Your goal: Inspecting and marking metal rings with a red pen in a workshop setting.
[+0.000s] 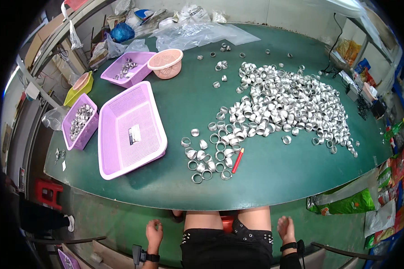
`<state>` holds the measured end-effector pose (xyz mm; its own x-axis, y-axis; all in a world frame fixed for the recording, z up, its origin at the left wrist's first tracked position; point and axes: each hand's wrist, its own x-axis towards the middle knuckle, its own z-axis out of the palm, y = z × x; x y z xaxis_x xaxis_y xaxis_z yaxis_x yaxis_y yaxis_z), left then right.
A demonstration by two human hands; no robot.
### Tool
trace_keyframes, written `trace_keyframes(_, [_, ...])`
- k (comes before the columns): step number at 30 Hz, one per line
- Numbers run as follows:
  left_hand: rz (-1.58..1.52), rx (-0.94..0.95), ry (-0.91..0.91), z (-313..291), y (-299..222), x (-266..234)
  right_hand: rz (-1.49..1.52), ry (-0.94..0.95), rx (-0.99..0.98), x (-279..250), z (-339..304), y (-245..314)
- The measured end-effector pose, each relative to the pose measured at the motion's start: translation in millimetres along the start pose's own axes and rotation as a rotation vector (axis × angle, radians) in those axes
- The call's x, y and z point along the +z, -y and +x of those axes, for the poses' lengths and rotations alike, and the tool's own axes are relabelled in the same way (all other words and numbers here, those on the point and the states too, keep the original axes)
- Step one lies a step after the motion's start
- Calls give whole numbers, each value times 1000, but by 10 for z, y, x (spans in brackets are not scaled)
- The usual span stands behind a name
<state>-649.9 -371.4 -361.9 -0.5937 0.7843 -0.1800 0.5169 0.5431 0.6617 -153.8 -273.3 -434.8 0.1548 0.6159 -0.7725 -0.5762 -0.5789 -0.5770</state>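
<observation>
Holding left hand point(154, 233) and right hand point(286, 228) open off table point(274, 179), seemingly empty, with rings point(296, 105) ahead, as if for reaching.

And here the green floor point(121, 206) spreads below the left hand point(154, 233), a red stool point(48, 193) sits well off to that hand's left, and ahead of the right hand point(286, 231) the broad green table point(274, 175) stretches toward a pale wall point(283, 15).
</observation>
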Motion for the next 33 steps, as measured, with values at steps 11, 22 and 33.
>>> trace_keyframes(11, [-117, -597, 599, -362, 887, 1352, -808, 230, 304, 677, 192, -455])
trace_keyframes(22, [-268, -455, 344, 179, 1009, 1210, -998, 325, 66, 638, 425, -142])
trace_keyframes(33, [-755, -4, -515, 855, -1324, -1611, -882, 344, -305, 650, 35, 567])
